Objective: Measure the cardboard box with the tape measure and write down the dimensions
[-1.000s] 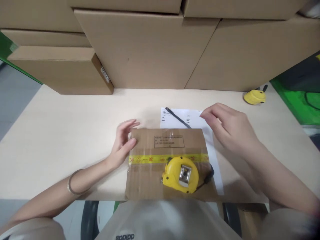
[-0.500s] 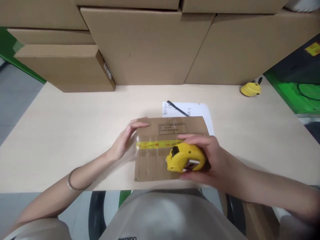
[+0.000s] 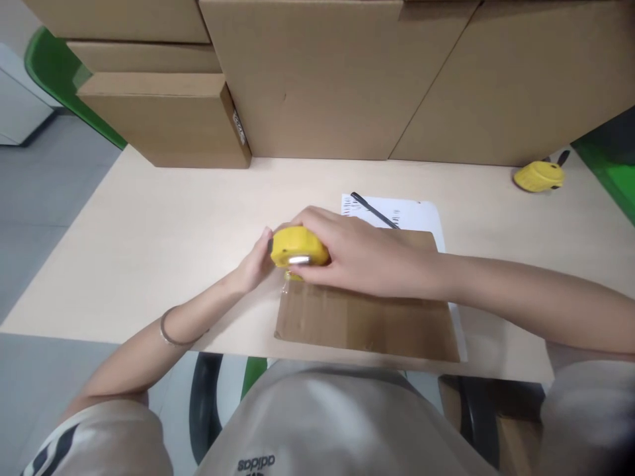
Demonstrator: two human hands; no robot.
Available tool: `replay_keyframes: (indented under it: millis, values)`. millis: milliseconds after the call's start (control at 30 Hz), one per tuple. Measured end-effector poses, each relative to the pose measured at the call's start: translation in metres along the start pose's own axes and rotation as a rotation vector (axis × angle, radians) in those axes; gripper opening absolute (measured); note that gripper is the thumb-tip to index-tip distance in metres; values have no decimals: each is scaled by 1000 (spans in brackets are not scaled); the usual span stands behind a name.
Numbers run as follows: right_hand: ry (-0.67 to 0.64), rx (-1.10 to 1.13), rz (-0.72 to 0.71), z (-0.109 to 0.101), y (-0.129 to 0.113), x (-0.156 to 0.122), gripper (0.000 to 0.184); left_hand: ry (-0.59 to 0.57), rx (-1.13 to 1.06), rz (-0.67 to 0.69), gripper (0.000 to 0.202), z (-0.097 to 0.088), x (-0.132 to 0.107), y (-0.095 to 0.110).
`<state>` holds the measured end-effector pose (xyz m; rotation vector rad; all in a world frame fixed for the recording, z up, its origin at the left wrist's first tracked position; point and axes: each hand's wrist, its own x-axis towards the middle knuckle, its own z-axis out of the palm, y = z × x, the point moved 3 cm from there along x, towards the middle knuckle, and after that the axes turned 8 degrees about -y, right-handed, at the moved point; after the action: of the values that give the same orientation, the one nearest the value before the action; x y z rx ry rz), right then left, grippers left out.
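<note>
A flat brown cardboard parcel (image 3: pixel 367 320) lies on the pale table (image 3: pixel 163 231) in front of me. My right hand (image 3: pixel 362 254) reaches across it and is closed round a yellow tape measure (image 3: pixel 296 248) held over the parcel's left edge. My left hand (image 3: pixel 255 264) rests at that same left edge, right beside the tape measure; its fingers are mostly hidden behind the tape measure. A thin bracelet (image 3: pixel 169 330) is on my left wrist.
A white sheet of paper (image 3: pixel 414 213) with a black pen (image 3: pixel 374 210) on it lies behind the parcel. A second yellow tape measure (image 3: pixel 539 176) sits at the far right. Large cardboard boxes (image 3: pixel 317 73) are stacked along the table's back edge.
My right hand took the yellow tape measure off the parcel's top and carried it left to the parcel's left edge, next to my left hand. The camera view shifted left.
</note>
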<state>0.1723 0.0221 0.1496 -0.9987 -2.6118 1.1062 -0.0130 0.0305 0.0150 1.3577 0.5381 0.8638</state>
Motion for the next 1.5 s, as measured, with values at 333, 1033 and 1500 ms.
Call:
replay_keyframes:
  millis: [333, 1033, 1500]
  values:
    - [267, -100, 42, -19, 57, -103, 22, -48, 383, 153, 38, -11, -4, 4]
    - [296, -129, 223, -50, 80, -155, 50, 4, 381, 160, 37, -18, -7, 2]
    - [-56, -122, -375, -39, 12, -33, 33, 146, 721, 222, 46, 2, -11, 54]
